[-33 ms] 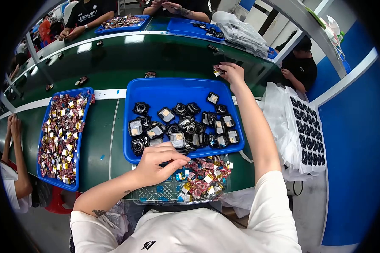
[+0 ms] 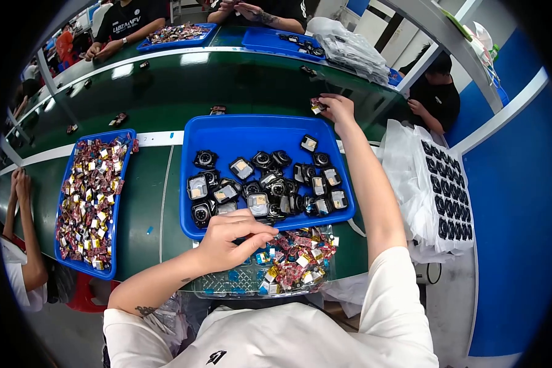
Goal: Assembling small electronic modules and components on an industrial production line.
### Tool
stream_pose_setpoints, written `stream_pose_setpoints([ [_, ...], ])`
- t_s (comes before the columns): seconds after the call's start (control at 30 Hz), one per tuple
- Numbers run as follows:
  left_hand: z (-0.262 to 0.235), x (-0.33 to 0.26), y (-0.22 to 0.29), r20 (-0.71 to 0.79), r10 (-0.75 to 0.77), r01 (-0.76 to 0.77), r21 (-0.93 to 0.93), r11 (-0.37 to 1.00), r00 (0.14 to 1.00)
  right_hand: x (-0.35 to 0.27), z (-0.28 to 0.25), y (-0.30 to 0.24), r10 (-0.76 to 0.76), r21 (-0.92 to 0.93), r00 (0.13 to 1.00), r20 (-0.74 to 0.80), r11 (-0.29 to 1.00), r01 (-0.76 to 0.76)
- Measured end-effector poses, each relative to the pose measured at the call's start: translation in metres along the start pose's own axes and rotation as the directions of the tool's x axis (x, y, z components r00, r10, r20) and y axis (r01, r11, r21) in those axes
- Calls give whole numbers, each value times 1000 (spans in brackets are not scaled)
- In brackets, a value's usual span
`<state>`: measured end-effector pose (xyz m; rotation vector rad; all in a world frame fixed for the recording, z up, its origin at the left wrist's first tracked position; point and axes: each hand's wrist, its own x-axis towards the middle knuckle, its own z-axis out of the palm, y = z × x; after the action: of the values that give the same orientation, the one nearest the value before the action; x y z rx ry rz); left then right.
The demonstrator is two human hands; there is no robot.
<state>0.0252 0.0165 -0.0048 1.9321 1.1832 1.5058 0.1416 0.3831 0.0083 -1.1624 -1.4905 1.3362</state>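
My right hand (image 2: pixel 340 109) reaches out over the green conveyor belt (image 2: pixel 251 80). Its fingertips grip a small circuit board (image 2: pixel 317 107), reddish with white and yellow parts. My left hand (image 2: pixel 230 241) is at the near edge of a blue tray (image 2: pixel 227 132), thumb and index finger brought together; whatever they may pinch is hidden. Several black watch cases (image 2: pixel 262 159) lie in that tray, some showing round backs, others square openings. Just below, a clear plastic tray (image 2: pixel 227 285) holds a heap of circuit boards (image 2: pixel 300 257) with coloured parts.
A long blue tray (image 2: pixel 113 257) at left is full of similar boards. Stacked white trays (image 2: pixel 411 202) with black parts stand right. Several boards, including one (image 2: pixel 218 110), sit on the belt. Co-workers sit across and at both sides; metal posts (image 2: pixel 497 116) frame the right.
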Motion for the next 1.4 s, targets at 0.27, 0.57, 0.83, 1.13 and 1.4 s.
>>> stream_pose_setpoints([
  [0.27, -1, -1, 0, 99, -91, 104, -139, 985, 991, 30, -30, 35, -73, -397, 992, -101, 917, 28],
  [0.57, -6, 1, -3, -21, 47, -47, -8, 999, 999, -146, -3, -39, -401, -114, 779, 482, 853, 509],
  [0.83, -6, 0, 0, 5, -13, 13, 28, 1000, 1000, -239, 3, -13, -499, -53, 326, 803, 485, 873],
  [1.13, 2, -3, -3, -142, -275, 233, -255, 938, 951, -248, 3, -9, -657, 18, 250, 711, 372, 928],
  [1.4, 3, 0, -4, -139, -201, 141, -353, 925, 970, -273, 13, -9, -534, -234, 223, 816, 48, 971],
])
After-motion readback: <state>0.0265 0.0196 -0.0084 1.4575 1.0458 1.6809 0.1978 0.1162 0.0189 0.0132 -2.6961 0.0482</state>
